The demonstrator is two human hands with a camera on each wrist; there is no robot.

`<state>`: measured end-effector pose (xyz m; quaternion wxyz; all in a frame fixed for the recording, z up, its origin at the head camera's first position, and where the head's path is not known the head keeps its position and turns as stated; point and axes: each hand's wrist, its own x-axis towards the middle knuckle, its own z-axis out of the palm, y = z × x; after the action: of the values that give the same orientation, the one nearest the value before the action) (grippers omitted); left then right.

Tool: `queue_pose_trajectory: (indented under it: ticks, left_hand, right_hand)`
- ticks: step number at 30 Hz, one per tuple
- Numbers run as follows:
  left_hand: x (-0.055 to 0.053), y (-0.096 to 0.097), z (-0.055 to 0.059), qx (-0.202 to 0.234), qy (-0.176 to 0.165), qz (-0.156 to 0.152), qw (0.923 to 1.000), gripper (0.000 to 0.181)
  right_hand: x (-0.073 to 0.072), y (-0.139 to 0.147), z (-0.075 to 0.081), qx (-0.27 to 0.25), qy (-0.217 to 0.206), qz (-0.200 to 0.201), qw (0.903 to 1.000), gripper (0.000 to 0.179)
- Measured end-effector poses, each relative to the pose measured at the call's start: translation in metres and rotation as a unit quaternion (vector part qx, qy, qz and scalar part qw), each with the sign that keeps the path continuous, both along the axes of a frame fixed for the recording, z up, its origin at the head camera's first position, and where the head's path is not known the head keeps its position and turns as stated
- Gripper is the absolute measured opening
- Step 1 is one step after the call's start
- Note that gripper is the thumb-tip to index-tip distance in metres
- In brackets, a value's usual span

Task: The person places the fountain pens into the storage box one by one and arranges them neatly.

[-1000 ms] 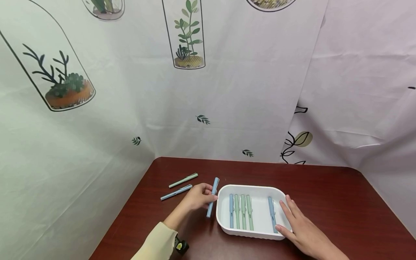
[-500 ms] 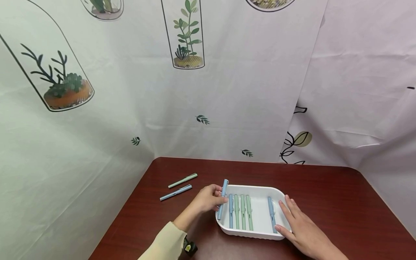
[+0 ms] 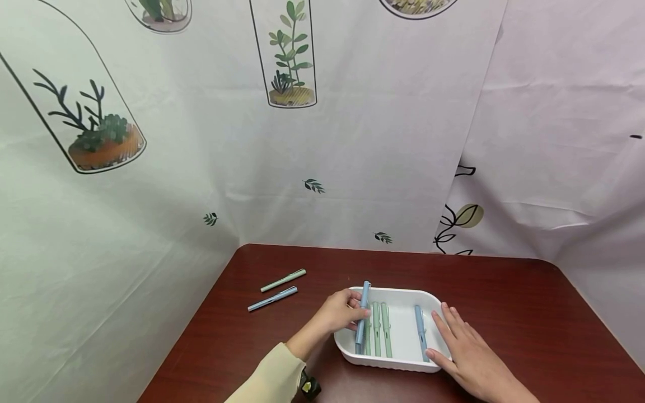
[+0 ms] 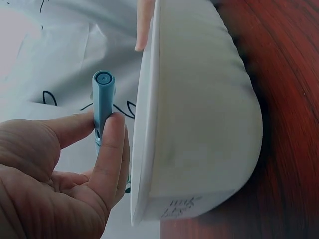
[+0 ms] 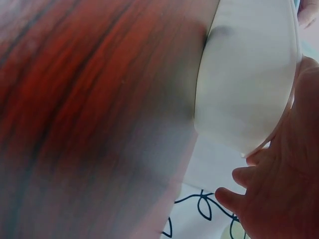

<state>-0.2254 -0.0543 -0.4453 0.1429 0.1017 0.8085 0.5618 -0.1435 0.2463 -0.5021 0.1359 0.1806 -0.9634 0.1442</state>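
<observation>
A: What does the white tray (image 3: pixel 403 296) hold?

B: A shallow white tray with rounded corners stands on the table, near its front edge. Inside lie two green pens (image 3: pixel 381 329) side by side, lengthwise, left of centre, and a blue pen (image 3: pixel 419 332) apart from them toward the right wall. Another pen may lie under the held one at the left; the head view hides that strip, so it cannot be confirmed.

A: And the hands?

B: The left hand (image 3: pixel 342 311) pinches a light blue pen (image 3: pixel 361 317) between thumb and curled fingers, over the tray's left part, the pen pointing away from the person and its lower end down inside the tray. The left wrist view shows the thumb and forefinger closed round the pen's barrel (image 4: pixel 102 107), just beside the tray's outer wall (image 4: pixel 199 124). The right hand (image 3: pixel 466 355) lies flat, fingers straight and slightly spread, against the tray's right rim; it grips nothing. The right wrist view shows the fingers beside the tray's wall (image 5: pixel 249 74).

A: What is the surface, and what surrounds it?

B: A dark red-brown wooden table (image 3: pixel 529 319). On it, left of the tray and well apart, lie a green pen (image 3: pixel 284 280) and a blue pen (image 3: pixel 272 298), nearly parallel. A pale curtain (image 3: pixel 353 140) printed with plants under glass domes hangs behind and to both sides.
</observation>
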Motion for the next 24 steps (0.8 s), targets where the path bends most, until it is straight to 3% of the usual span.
queue_pose_trajectory:
  ticks: [7,16,24]
  left_hand:
    - [0.001,0.013,0.000,-0.005,-0.001,0.000,1.0000,0.033]
    - [0.001,0.029,-0.003,0.003,-0.002,-0.008,1.0000,0.030]
    - [0.004,0.045,-0.007,-0.020,-0.007,-0.005,0.9998,0.028]
  right_hand:
    - [0.000,0.000,0.001,0.000,0.015,0.009,0.9998,0.078]
    - [0.000,0.000,0.002,0.000,-0.004,0.002,1.0000,0.078]
    - [-0.001,0.001,0.002,-0.002,-0.003,0.007,1.0000,0.077]
